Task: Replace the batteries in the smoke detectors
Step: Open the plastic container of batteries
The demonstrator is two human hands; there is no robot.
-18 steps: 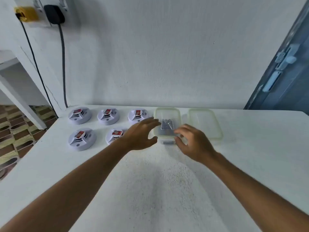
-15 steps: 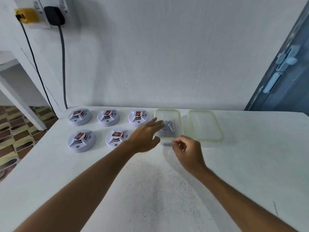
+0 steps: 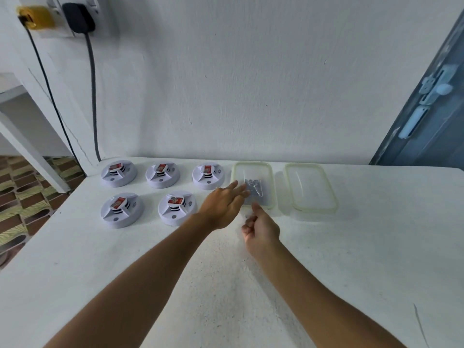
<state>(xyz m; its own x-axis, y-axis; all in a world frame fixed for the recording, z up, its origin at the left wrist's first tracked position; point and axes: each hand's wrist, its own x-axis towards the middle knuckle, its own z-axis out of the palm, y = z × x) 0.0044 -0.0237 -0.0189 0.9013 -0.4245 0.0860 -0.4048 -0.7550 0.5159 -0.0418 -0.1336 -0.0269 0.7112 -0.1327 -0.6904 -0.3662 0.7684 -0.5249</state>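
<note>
- Head view: five smoke detectors (image 3: 164, 175) sit in two rows on the bench (image 3: 100, 259), near the open box (image 3: 253, 187) of batteries (image 3: 253, 187).
- Left hand (image 3: 223, 205), fingers straight, steadies that box; right hand (image 3: 261, 228) curls loosely, whether it holds anything I cannot tell.

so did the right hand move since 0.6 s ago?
Yes. The right hand pulled back toward the person, off the container, fingers now curled.

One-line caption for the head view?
Left hand reaches into a clear box beside five smoke detectors.
</note>
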